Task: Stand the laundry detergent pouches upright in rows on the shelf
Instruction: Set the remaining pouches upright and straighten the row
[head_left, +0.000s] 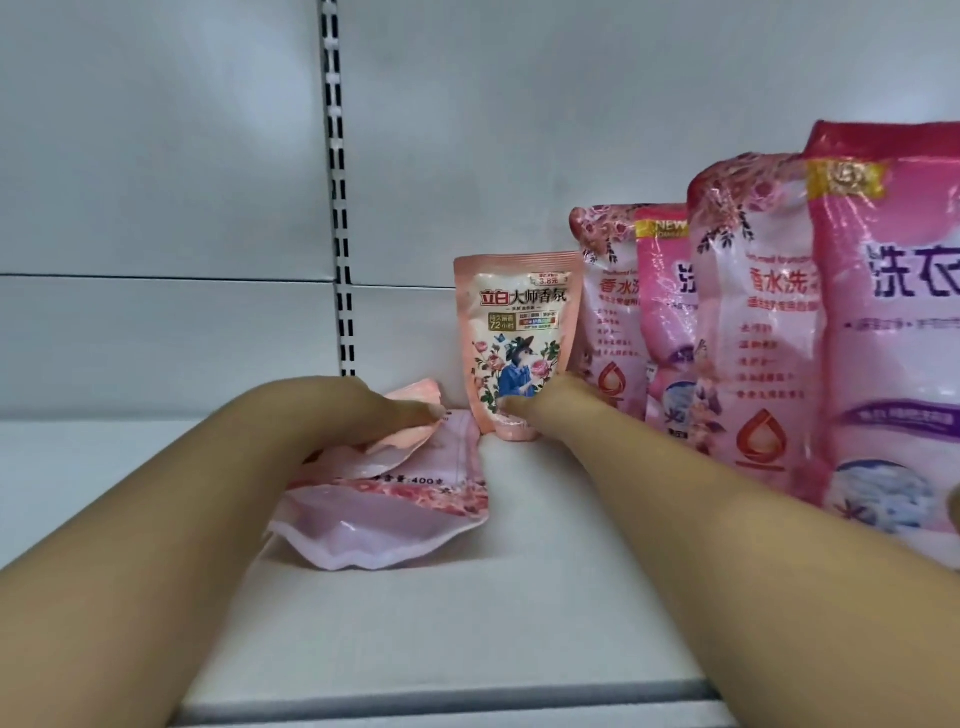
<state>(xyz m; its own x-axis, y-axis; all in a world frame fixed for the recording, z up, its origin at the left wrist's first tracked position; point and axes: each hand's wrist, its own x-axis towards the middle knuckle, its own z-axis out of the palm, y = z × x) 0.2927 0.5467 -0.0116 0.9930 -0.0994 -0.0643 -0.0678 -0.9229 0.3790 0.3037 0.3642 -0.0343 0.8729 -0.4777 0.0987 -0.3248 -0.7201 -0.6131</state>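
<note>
The white shelf (467, 623) runs wide, with bare room on the near side up to its front edge and more open surface at far left. A slotted upright (340, 208) divides the back panel.

The left hand (395, 408) reaches in over a small pink pouch (410, 415) lying flat at the back, its fingers curled onto it in a pinch. Under and nearer lies a larger flat pouch (395, 514), its long axis running near to far and its rumpled end toward the front edge.

The right hand (540, 402) holds the lower right corner of the small upright pouch (517, 338), fingers closed on it. That pouch stands at the back with its long axis vertical and its printed face toward the camera, just beside a row of tall pink pouches (753, 338) standing upright to its right and running nearer along the right side.
</note>
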